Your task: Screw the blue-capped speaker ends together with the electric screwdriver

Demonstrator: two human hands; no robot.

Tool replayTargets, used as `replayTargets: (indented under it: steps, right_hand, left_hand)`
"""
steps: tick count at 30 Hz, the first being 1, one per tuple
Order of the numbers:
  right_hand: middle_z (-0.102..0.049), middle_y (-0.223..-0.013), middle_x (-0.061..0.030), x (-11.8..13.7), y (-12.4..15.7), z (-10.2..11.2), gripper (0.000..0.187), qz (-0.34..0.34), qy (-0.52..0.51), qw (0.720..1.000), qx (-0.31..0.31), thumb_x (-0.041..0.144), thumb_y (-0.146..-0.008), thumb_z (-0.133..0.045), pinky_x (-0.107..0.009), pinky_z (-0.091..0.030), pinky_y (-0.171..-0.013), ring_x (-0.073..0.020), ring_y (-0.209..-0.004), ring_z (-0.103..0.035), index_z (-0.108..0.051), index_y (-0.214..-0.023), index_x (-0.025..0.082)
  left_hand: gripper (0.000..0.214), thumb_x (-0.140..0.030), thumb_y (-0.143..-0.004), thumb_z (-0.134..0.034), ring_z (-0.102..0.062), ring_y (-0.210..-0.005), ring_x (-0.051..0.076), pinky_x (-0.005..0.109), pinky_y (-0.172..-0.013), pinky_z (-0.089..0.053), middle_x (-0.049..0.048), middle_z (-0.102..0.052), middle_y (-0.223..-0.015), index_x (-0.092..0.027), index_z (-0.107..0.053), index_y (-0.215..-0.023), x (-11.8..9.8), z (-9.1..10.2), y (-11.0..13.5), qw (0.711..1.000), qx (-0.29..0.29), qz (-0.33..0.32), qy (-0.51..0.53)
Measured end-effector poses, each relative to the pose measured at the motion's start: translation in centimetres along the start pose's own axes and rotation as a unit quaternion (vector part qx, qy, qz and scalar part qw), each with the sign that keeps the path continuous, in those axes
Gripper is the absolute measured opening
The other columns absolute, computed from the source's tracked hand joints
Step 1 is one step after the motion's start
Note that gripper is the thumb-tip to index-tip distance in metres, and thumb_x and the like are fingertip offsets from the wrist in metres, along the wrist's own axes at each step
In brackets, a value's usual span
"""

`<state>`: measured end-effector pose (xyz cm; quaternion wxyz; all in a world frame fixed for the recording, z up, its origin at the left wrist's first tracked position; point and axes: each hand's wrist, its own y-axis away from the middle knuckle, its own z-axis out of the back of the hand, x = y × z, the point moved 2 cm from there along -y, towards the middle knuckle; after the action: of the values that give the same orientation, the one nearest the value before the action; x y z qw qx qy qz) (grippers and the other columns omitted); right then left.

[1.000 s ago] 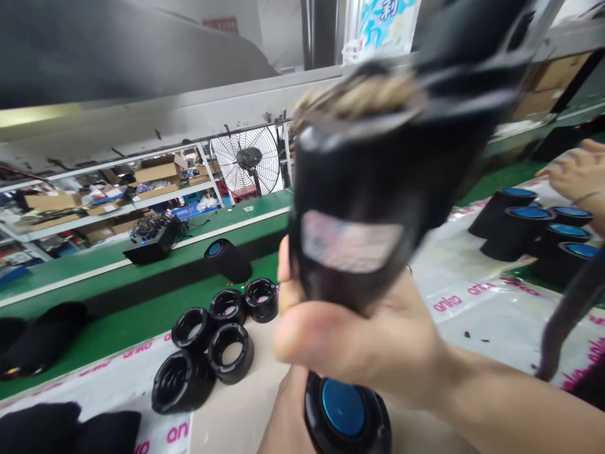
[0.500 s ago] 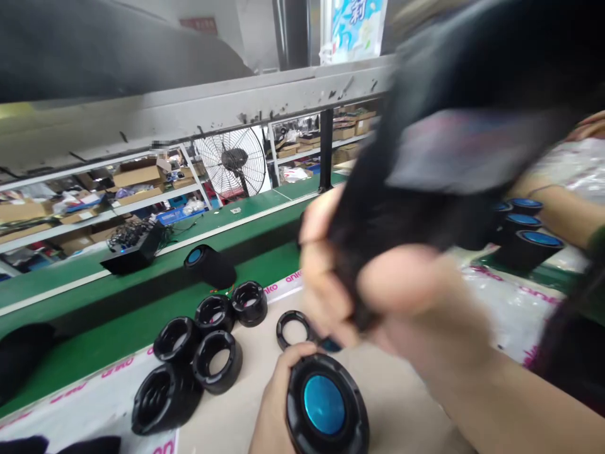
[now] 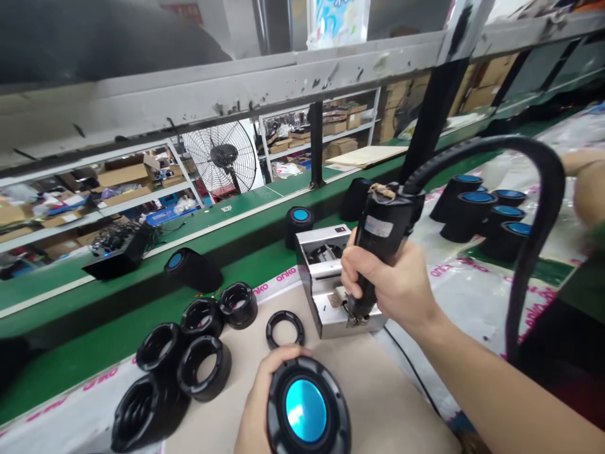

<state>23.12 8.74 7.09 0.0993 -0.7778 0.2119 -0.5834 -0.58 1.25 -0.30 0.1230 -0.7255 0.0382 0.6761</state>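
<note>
Factory workbench beside a green conveyor belt, seen from head height: a left hand cups a round black speaker with a blue centre, its lower edge cut off by the frame, while a right hand wraps closed around a corded electric screwdriver, its bit hard to make out above a silver screw feeder. Black rings sit nearby.
</note>
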Motion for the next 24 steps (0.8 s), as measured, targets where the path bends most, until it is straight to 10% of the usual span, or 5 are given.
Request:
replayTargets:
  steps: [7,14,24]
  right_hand:
    - [-0.056,-0.051,0.0029,2.6,0.8,-0.4,0.049,-0.024,-0.04,0.998,0.037,0.054,-0.077,-0.099,-0.025,-0.045,-0.038,-0.0115,-0.034,-0.049,-0.066,-0.074,0.019]
    - [-0.057,-0.056,0.0088,9.1,2.7,-4.2,0.044,0.023,-0.131,0.989,0.072,0.063,-0.088,-0.09,-0.026,-0.045,-0.036,-0.0082,-0.029,-0.044,-0.069,-0.099,0.026]
    - [-0.067,-0.06,0.0061,8.0,3.7,-5.3,0.035,0.007,-0.112,0.968,0.226,0.038,-0.088,-0.095,-0.029,-0.051,-0.035,-0.0126,-0.028,-0.048,-0.073,-0.115,0.035]
  left_hand:
    - [0.036,-0.054,-0.094,-0.083,-0.086,-0.101,0.033,0.046,-0.1,-0.068,0.0081,-0.088,-0.112,-0.026,-0.082,-0.117,0.6,0.0,-0.1,1.0,0.009,0.024,-0.011]
    - [0.098,-0.043,-0.048,-0.109,-0.081,-0.093,0.027,0.029,-0.082,-0.062,0.0043,-0.083,-0.112,-0.028,-0.066,-0.135,2.4,-0.3,1.2,0.998,0.052,0.019,-0.002]
    - [0.101,-0.015,-0.041,-0.101,-0.075,-0.098,0.029,0.034,-0.088,-0.059,0.0048,-0.082,-0.113,-0.026,-0.066,-0.135,2.3,-1.2,1.1,0.996,0.05,0.048,0.053]
